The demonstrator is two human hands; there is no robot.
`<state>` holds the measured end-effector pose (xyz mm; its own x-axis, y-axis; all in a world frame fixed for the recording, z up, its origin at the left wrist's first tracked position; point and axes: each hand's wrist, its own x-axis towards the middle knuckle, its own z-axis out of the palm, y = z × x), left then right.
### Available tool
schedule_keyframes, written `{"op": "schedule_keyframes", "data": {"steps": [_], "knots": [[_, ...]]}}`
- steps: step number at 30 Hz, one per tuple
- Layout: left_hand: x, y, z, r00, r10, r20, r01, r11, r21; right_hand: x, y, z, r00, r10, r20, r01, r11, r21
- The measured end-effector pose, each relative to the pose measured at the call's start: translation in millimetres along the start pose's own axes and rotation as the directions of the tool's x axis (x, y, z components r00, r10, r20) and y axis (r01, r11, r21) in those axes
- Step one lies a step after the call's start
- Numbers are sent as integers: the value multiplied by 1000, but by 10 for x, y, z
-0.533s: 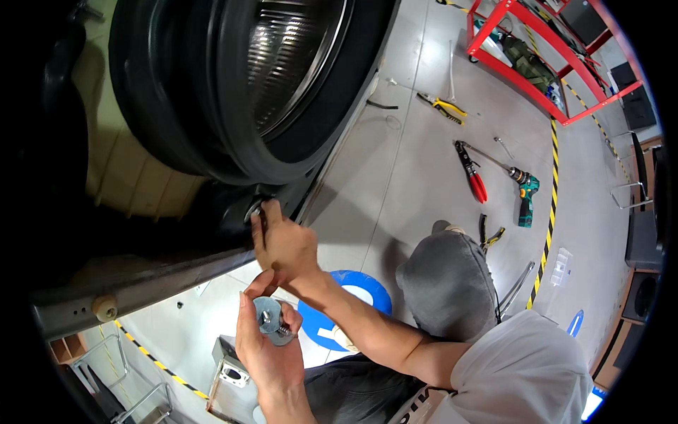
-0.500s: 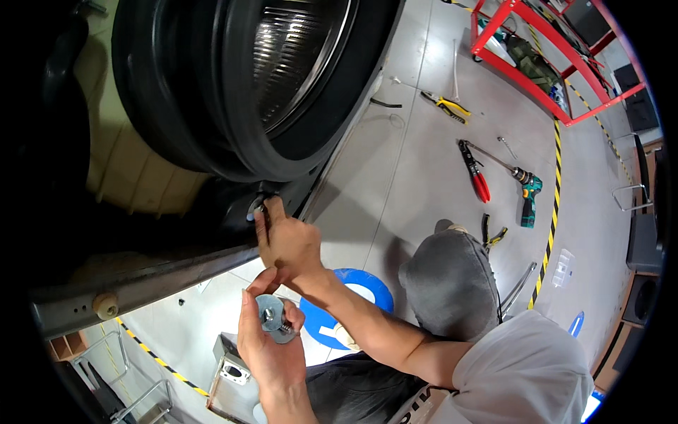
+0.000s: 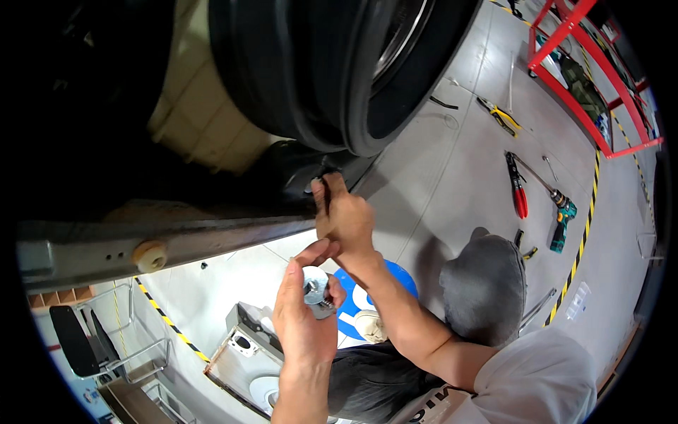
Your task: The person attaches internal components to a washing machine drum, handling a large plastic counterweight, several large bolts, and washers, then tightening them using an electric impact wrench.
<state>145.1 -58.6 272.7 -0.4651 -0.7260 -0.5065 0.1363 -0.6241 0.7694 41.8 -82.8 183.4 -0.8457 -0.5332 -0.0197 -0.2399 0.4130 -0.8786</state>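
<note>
My left hand cradles round metal washers with small screws or bolts among them, its upper fingers curled close to the wrist of the other arm. My right hand has thumb and fingers pinched at a small dark fitting in the machine, just below the black rubber door gasket; what they grip is mostly hidden. The steel drum rim shows inside the gasket. Along the machine's lower edge runs a metal frame with a cream round knob.
On the tiled floor lie yellow pliers, red-handled pliers and a cordless drill. A red cart stands at upper right. My grey-clad knee is beside a blue round object. A metal panel and chair are lower left.
The view has shifted, so the machine, floor tools and both hands sit farther right in the picture. Both hands keep much the same grips.
</note>
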Motion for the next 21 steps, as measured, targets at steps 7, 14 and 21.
{"op": "schedule_keyframes", "data": {"steps": [7,14,21], "knots": [[9,29,23,1000,-18,-23,18,1000,-4,33,25,0,998,26,50,-29,997,68],[-4,6,47,998,-26,-52,24,999,-34,30,13,-127,996,-51,67,56,996,-68],[114,-31,-60,997,-63,-37,58,989,-135,62,12,-221,989,-61,138,71,995,-73]]}}
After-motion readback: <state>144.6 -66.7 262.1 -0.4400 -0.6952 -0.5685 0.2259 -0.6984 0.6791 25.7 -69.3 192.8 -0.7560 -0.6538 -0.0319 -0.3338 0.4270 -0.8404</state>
